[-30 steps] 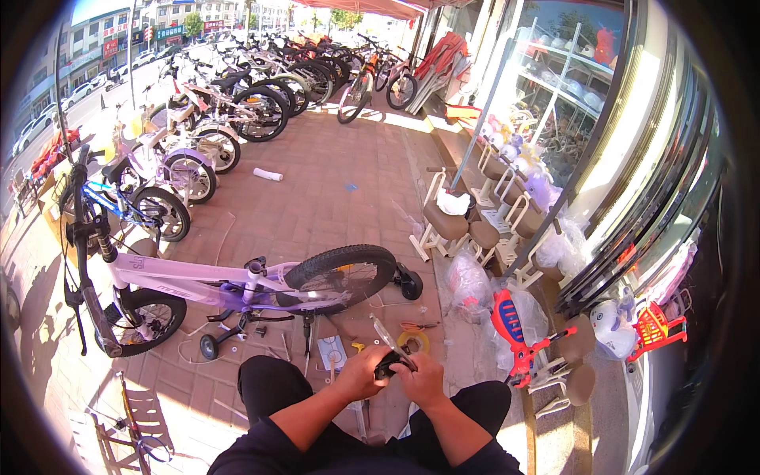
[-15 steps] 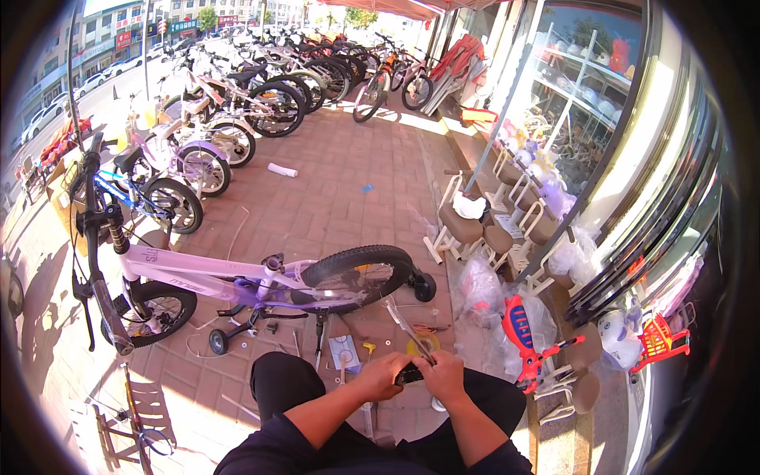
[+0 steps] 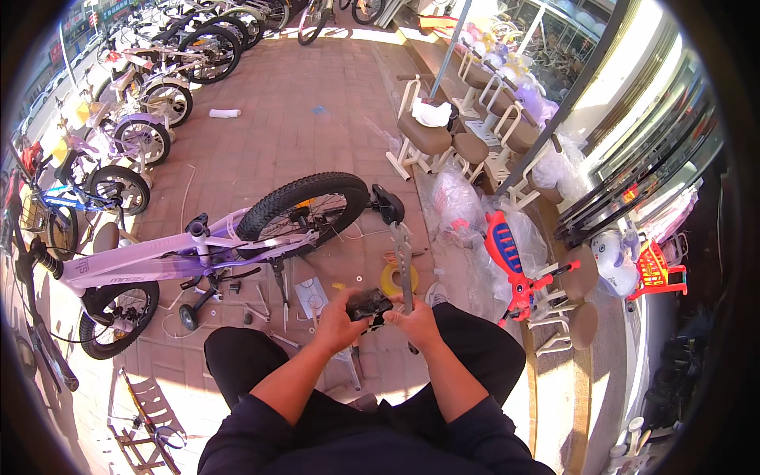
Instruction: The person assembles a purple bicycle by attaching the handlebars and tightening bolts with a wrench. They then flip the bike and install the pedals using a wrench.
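Note:
My left hand (image 3: pixel 339 323) is closed around a black, blocky part (image 3: pixel 369 303) that looks like a bicycle pedal. The fingers of my right hand (image 3: pixel 416 326) are wrapped round a flat silver spanner (image 3: pixel 404 265) with notches along it, which points up and away from me. Both hands are close together over my lap, and the right thumb is near the black part. Beyond them a pink and purple bicycle (image 3: pixel 158 261) lies on its side. Its rear tyre (image 3: pixel 313 194) is tilted up, with a small black stabiliser wheel (image 3: pixel 388 204) at the far end.
Small tools, loose parts and a paper sheet (image 3: pixel 311 296) lie on the brick paving before me, beside a yellow tape roll (image 3: pixel 396 279). To the right are a red and blue toy scooter (image 3: pixel 507 249), plastic wrapping (image 3: pixel 459 198) and brown-seated stools (image 3: pixel 425 134). Parked bicycles (image 3: pixel 210 55) line the far left.
The view has shifted down and right, so the bicycle appears further left. My hands have come apart slightly; the black part shows more fully, and the spanner now stands more upright.

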